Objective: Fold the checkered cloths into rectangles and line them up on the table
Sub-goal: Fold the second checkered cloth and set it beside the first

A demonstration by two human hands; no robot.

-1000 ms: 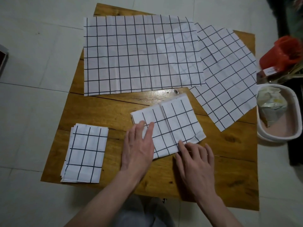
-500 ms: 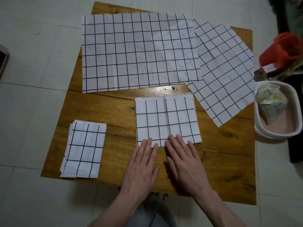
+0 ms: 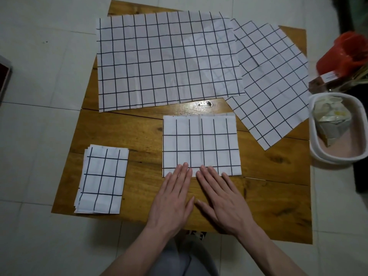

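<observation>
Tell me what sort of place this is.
Probably a room in a home: a low wooden table on a pale tiled floor, with a white basket of odds and ends and a red plastic container beside it.

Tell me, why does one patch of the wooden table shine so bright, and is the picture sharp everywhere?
Head view: a lamp's glare whitens the bare table just beyond the half-folded cloth; the middle is sharp, grid lines crisp; the red container at the right edge is blurred; the wide lens bends the floor's tile lines near the edges; both hands cast only soft shadows.
</observation>
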